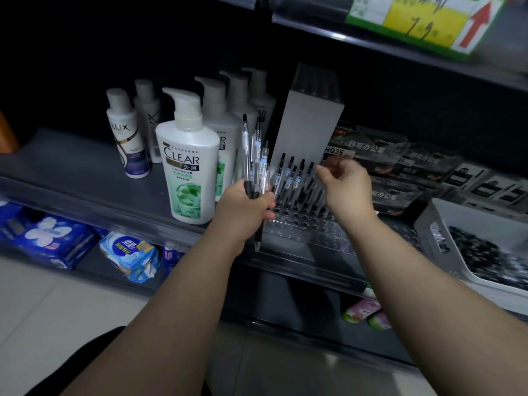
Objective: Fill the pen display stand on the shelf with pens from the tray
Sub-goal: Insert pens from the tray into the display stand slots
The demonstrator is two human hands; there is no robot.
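A bunch of pens (255, 155) is held upright in the left grip (245, 208). Its fingers are curled round the black lower barrels, and 1 tip is seen poking out below the fist. That grip is parked just in front of the CLEAR shampoo bottle (188, 167), right beside the left edge of the pen display stand (303, 232). The right grip (347, 185) is held over the stand's right side with fingers loosely curled and nothing seen in it, though it's a bit blurred tbh. The stand is sat on the shelf (71, 164) between the shampoo bottles and some dark packets (383, 155). It's made of a clear base full of holes with a tall white back panel. Several slotted pens (291, 178) are stood in the back rows, leaning backwards, and the front holes are left unfilled. The tray (483, 221) is found at the far right by the shelf's front edge, loaded with a blurry heap of loose pens (485, 258). A LUX bottle (125, 138) is stood further left.
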